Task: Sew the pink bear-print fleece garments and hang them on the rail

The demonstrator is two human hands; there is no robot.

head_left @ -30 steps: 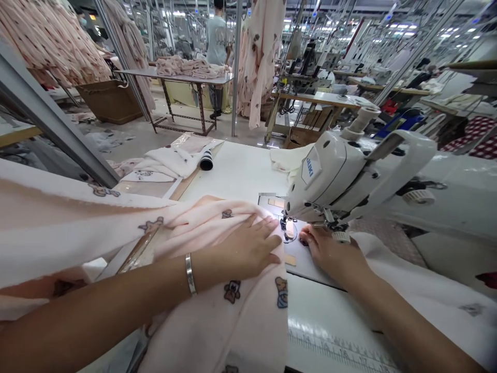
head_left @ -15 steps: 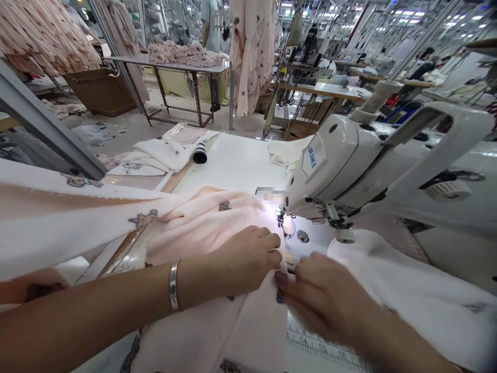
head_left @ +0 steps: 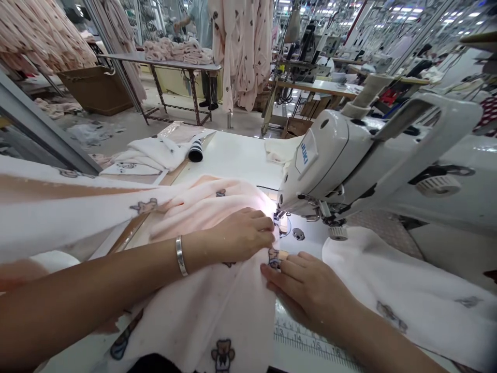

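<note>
A pale pink fleece fabric printed with small bears lies under the needle area of a white sewing machine. My left hand rests on it with bent fingers closed on the cloth, just left of the lit presser foot. Nearer to me, my right hand pinches the fabric's right edge between thumb and fingers beside a bear print. The needle itself is too small to make out. Part of the fabric reaches up to the left, towards the frame's edge.
A printed ruler runs along the table's front. More white fabric lies right, under the machine arm. A striped cone stands at the table's left edge near folded cloth. Behind, a person stands by a table with pink piles.
The fabric and my left hand have moved slightly forward towards the presser foot. My right hand, blurred before, has come left and now grips the cloth's edge.
</note>
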